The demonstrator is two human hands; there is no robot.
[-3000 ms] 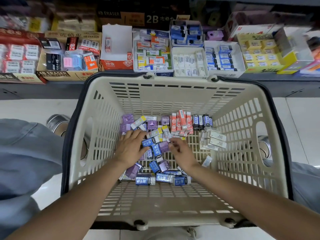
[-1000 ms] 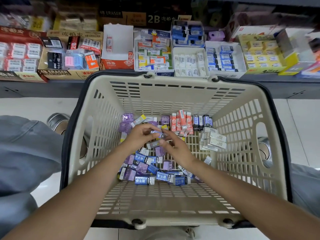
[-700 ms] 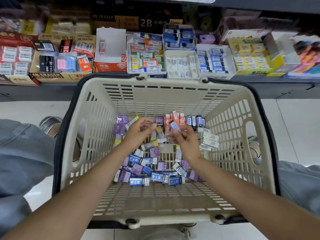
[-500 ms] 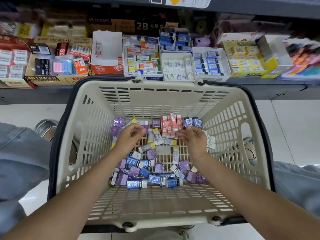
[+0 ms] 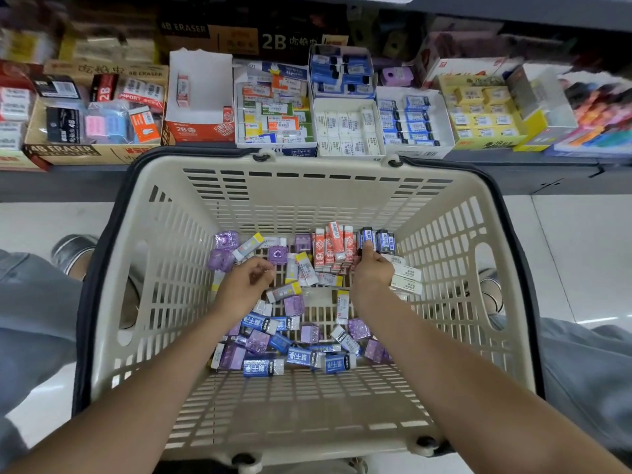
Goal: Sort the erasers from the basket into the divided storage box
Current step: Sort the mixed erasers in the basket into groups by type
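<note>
A beige slotted basket [image 5: 307, 164] sits between my knees with several wrapped erasers on its floor. Purple and blue erasers [image 5: 297, 357] lie loose at the near side. Red-and-white erasers [image 5: 335, 244] stand in a row at the back, with dark blue erasers [image 5: 384, 241] to their right and white ones [image 5: 407, 278] further right. My right hand [image 5: 372, 273] reaches to the dark blue row and pinches its leftmost eraser. My left hand [image 5: 244, 285] hovers with curled fingers over yellow-tipped erasers [image 5: 284, 290]; nothing shows in it. The white divided storage box [image 5: 420, 153] stands on the shelf behind.
The shelf holds a nearly empty red 2B box [image 5: 201, 130], a cardboard 4B eraser box [image 5: 68, 150], a mixed white box [image 5: 273, 107], a blue-eraser box [image 5: 342, 73] and a yellow box [image 5: 485, 111]. Jeans-clad knees and shoes flank the basket on white floor tiles.
My right hand carried a dark blue eraser from the middle of the pile to the dark blue row at the back right. My left hand drew back a little and curled.
</note>
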